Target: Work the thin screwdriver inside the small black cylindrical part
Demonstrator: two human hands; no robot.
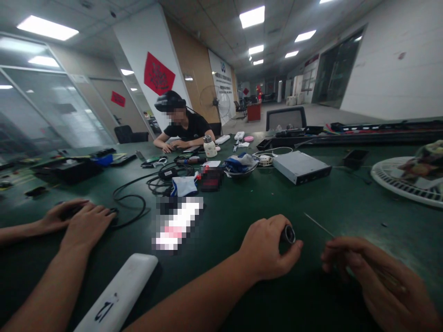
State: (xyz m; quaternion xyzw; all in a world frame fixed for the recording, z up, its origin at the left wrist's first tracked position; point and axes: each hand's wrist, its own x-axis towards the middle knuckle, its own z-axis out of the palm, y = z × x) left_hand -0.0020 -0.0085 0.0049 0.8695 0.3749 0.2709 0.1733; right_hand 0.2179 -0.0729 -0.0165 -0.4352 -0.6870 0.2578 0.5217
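Note:
My left hand (265, 249) is near the bottom middle, its fingers closed around a short black cylinder (288, 234) with an open round end. My right hand (367, 276) is at the lower right, slightly blurred, pinching a thin metal rod (320, 225) that points up and left toward the cylinder. The rod and cylinder do not touch. On the green workbench (332, 207) left of my left arm lies a long white plastic bar (117, 295) with black marks. A co-worker's two hands (86, 226) rest on a dark object at the left.
Black cables (129, 203) and a pixelated item (176, 223) lie ahead on the bench. Farther off are a silver metal box (300, 167) and a white round fan guard (401, 182). A seated person (183, 124) works across the bench among tools and small items.

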